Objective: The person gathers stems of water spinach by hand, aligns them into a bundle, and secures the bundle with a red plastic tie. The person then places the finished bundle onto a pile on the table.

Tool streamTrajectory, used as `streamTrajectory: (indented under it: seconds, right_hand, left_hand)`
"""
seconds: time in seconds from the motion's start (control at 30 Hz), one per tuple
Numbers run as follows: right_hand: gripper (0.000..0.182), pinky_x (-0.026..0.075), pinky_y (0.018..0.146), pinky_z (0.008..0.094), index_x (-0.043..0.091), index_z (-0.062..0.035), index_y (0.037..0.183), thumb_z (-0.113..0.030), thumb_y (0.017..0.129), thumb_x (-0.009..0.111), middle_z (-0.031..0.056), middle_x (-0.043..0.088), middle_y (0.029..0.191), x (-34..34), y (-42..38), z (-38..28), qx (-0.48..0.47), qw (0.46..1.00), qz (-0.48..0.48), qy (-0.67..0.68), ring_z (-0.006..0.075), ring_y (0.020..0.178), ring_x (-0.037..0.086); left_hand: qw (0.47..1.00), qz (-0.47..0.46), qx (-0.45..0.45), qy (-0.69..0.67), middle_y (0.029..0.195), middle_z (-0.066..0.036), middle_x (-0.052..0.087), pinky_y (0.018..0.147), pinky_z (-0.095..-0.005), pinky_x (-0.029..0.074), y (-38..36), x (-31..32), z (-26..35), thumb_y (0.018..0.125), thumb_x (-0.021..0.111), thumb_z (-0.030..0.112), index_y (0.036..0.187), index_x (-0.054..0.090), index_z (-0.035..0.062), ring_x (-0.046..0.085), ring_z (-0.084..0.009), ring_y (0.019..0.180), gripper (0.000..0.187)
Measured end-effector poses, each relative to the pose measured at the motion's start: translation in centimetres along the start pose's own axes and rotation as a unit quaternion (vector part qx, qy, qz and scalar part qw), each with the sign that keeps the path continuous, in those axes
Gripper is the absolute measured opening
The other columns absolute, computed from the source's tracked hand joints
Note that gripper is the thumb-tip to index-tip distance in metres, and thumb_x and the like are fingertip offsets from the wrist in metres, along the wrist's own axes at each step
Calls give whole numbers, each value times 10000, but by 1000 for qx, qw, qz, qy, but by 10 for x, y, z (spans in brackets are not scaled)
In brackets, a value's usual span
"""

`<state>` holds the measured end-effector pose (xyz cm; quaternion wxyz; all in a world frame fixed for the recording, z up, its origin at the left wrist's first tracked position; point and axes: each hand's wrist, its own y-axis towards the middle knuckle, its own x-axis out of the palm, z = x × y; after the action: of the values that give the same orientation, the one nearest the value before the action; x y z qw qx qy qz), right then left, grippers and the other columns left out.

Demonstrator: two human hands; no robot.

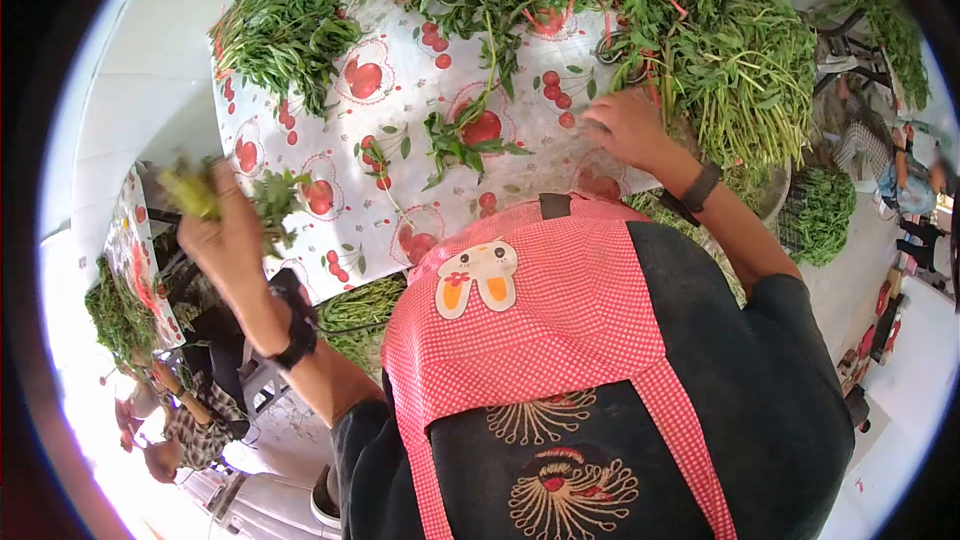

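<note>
Here the left hand [222, 232] wraps the greens [192, 192] mid-bunch, so both ends jut free, while the right hand [635, 130] curls over the tablecloth [545, 165], its hold impossible to tell.

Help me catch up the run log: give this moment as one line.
left hand: gripping greens, blurred | right hand: over tablecloth, grip unclear | loose sprig: on tablecloth between hands
</note>
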<state>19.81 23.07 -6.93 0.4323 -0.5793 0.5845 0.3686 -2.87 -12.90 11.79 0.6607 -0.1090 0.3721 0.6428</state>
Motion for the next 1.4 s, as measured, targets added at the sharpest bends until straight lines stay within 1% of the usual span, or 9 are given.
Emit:
streamTrajectory:
  seconds: [0.17,0.33,0.43,0.5,0.6,0.8,0.97,1.17,1.4]
  right_hand:
    - [226,464,725,397,645,-133,992,-228,789,620,56,612,931,5,5,-11,70,997,24,6,262,820,599]
    - [306,491,647,378,599,-140,1082,-242,794,619,59,611,847,22,69,-81,-87,985,96,116,271,793,611]
    - [314,492,641,394,576,-131,1075,-252,790,629,66,614,843,32,100,-120,-57,991,50,109,291,785,616]
    - [298,489,648,412,560,-135,1044,-241,775,632,73,618,852,41,114,-125,-4,995,-91,25,309,787,617]
    - [241,485,653,427,560,-139,983,-205,760,623,77,621,851,56,99,-103,-70,993,-34,93,317,799,617]
    - [349,481,651,417,578,-195,1082,-152,737,603,69,604,891,18,69,-108,-38,991,-83,94,292,826,606]
    - [387,419,926,393,549,-252,1202,-258,817,590,56,471,1284,41,134,-167,-229,970,34,80,270,1164,466]
    - [463,310,1045,405,473,-174,1299,-264,851,543,79,396,1376,72,144,-183,-276,959,-10,-65,264,1292,335]
    - [274,366,927,372,602,-117,1040,-181,779,546,59,533,1154,68,41,-131,-176,982,62,16,228,1104,475]
  left_hand:
    - [996,-88,14,28,649,-23,556,536,-251,394,-10,31,-21,883,632,246,897,609,-49,413,-67,603,296]
    - [997,-70,20,39,662,-85,583,548,-270,424,-13,29,-22,888,624,212,896,593,-62,443,-78,607,276]
    - [997,-82,-7,-10,608,-59,553,488,-263,395,-22,32,-17,887,628,226,858,600,-45,446,-54,556,274]
    - [994,-107,-12,21,595,-54,539,488,-265,390,-25,32,-24,893,621,240,863,597,-42,445,-59,552,285]
    - [994,-106,-5,33,585,-52,527,508,-279,397,-30,36,-32,897,614,264,856,592,-42,447,-81,555,310]
    - [985,-135,-87,58,558,-55,515,483,-294,373,-23,26,-49,884,623,293,783,577,-35,412,-102,519,346]
    - [987,-134,-81,-29,531,-73,508,476,-301,380,-19,36,-53,885,609,303,758,565,-32,432,-114,500,360]
    - [980,-178,-82,42,538,-84,503,494,-314,390,-19,37,-61,880,617,284,771,567,-38,443,-121,513,343]
    - [971,-238,-6,21,556,-105,496,517,-335,397,-20,67,-85,874,628,302,792,586,-21,454,-167,521,335]
